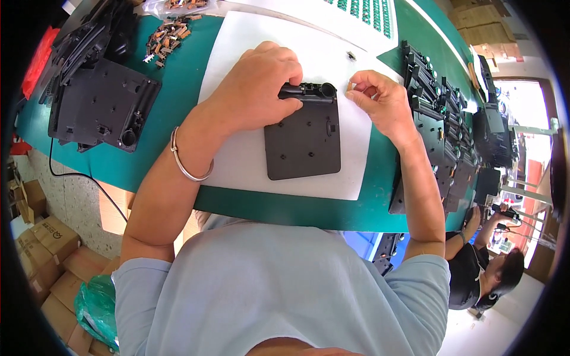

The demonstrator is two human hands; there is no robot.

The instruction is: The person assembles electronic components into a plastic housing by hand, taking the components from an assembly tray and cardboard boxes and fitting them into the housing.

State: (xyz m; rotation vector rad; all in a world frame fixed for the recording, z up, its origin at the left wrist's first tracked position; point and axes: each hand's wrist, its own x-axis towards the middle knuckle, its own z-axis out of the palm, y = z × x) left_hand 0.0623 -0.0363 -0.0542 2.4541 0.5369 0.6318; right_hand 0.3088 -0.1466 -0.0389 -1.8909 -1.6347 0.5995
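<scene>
On a white foam sheet (237, 172) lies a flat black plastic housing (303, 148) with a ribbed, tube-like bar and a round socket along its far edge. My left hand (258, 86) is closed on the far left end of this housing, fingers over the bar and thumb on the plate. Just right of the socket, apart from the housing, my right hand (380, 101) pinches a small brownish part (350, 88); its kind is too small to make out. Beyond that hand a tiny dark metallic component (351, 56) rests on the sheet.
Stacked black housings (101, 107) stand on the green table (178, 118) at left, with a pile of small brown-and-black parts (169, 38) behind. More housings (439, 118) line the right. A white tray (380, 35) holds green pieces. Another person (475, 273) works at far right.
</scene>
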